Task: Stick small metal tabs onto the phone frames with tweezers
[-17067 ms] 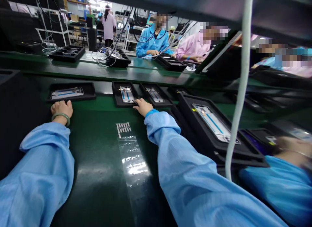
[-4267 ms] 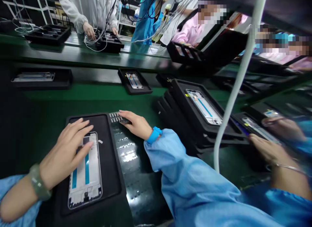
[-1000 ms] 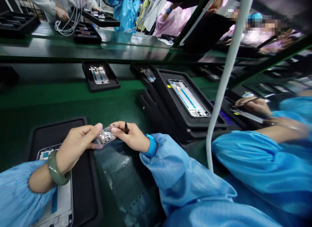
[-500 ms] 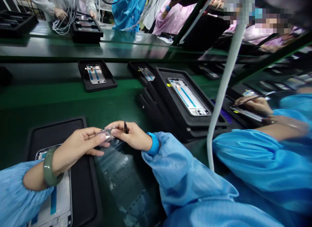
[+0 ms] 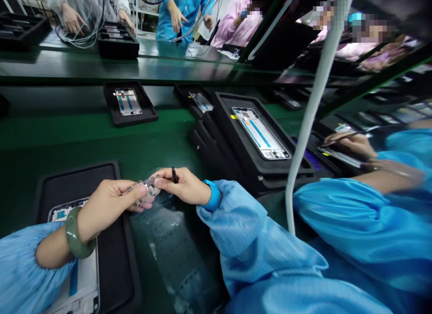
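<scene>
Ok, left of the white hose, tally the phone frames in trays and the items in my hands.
Phone frames: 4
Held items: 2, a clear strip between the left hand and right hand, a small black tool in the right hand
Total: 6

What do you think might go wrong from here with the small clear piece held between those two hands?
The small clear piece is pinched in the bare fingers of the left hand and right hand, so it might slip or pick up fingerprints. The black pointed tool in the right hand sits close to it and may scratch it. The green bangle on the left wrist is over the phone frame in the tray and could mark it.
</scene>
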{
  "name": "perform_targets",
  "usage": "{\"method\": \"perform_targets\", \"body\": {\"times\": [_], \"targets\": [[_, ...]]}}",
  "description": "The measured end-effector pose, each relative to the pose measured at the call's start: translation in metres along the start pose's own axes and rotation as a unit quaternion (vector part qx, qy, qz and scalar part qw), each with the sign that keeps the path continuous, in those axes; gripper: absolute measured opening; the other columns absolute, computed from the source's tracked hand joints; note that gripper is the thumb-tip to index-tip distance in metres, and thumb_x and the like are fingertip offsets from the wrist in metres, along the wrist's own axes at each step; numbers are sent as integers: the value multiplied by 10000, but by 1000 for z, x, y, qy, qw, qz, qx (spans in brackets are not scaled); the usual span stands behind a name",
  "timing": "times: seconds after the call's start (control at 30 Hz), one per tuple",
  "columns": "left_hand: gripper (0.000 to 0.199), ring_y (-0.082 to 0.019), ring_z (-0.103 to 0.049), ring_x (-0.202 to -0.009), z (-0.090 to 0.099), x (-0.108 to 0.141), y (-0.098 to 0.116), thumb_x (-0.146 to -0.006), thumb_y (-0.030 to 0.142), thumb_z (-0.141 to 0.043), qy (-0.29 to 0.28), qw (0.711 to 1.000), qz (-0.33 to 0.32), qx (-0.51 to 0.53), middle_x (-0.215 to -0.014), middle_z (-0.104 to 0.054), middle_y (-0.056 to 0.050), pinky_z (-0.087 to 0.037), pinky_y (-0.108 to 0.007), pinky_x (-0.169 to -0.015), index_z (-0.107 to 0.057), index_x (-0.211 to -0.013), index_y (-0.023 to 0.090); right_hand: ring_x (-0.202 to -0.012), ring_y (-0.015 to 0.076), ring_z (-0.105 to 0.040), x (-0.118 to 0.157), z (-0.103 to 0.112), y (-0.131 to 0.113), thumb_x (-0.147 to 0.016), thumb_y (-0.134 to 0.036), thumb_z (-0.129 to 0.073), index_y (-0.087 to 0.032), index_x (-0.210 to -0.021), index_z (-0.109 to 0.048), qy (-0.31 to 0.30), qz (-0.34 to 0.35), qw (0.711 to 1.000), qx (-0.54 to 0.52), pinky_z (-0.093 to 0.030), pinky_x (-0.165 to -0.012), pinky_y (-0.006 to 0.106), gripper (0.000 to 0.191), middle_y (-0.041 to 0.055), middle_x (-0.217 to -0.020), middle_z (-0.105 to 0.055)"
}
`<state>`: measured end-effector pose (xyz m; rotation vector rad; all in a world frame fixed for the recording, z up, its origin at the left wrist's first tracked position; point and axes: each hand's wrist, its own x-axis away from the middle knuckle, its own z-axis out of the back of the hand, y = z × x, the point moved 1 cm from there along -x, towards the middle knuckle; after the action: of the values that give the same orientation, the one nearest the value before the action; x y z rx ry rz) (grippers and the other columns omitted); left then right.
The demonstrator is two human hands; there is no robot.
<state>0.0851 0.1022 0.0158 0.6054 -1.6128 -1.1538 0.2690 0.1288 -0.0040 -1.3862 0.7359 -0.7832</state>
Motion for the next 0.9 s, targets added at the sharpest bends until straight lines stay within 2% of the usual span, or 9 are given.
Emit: {"method": "perform_targets", "body": {"times": [0.2,0.37,0.43,0.6,0.67,0.8,0.9], "targets": [[365,-174,-672,-759,0,0,0,-699,498,-636,0,1000,-14,-27,-781,-715,-53,-550,-269,-694,-689,-822,159,-728,100,-559,0,1,1,-805,-331,-564,-107,-901,-641,-7,-4,1000,26,-453,-715,231,256,27,-815,-632],[409,-157,-632,-584,0,1,5,-709,542,-596,26,987,-61,-148,-619,-684,-46,-504,-242,-561,-671,-625,148,-704,91,-551,4,-5,-9,-835,-272,-525,-100,-912,-640,-36,30,995,86,-446,-695,211,220,20,-778,-613],[495,-148,-608,-518,-1,2,5,-733,585,-539,15,987,-48,-151,-560,-669,-62,-477,-236,-521,-669,-567,137,-698,88,-548,7,-7,-15,-837,-248,-521,-100,-886,-648,-62,50,991,110,-444,-696,206,201,19,-765,-603],[600,-165,-610,-453,-2,6,1,-691,684,-504,-81,994,67,2,-523,-658,-84,-489,-260,-487,-656,-587,113,-738,99,-568,11,-7,-22,-833,-242,-532,-87,-918,-657,-88,50,989,110,-453,-711,209,216,46,-829,-628],[622,-179,-628,-482,0,7,1,-675,707,-496,-92,993,62,32,-556,-671,-94,-500,-271,-504,-660,-622,110,-758,103,-579,12,-8,-21,-837,-252,-528,-83,-962,-649,-87,39,991,99,-458,-725,211,242,58,-875,-642],[577,-180,-632,-522,2,5,1,-680,670,-530,-87,995,21,-46,-583,-678,-98,-494,-260,-525,-668,-618,112,-725,96,-568,10,-10,-20,-842,-250,-519,-84,-947,-648,-88,59,985,135,-459,-699,203,235,47,-833,-634],[565,-158,-595,-468,1,2,0,-704,649,-521,-56,994,35,-86,-523,-648,-81,-465,-247,-489,-645,-557,118,-735,106,-571,11,-12,-23,-843,-237,-517,-77,-893,-654,-100,84,977,166,-461,-698,209,216,53,-803,-625]]}}
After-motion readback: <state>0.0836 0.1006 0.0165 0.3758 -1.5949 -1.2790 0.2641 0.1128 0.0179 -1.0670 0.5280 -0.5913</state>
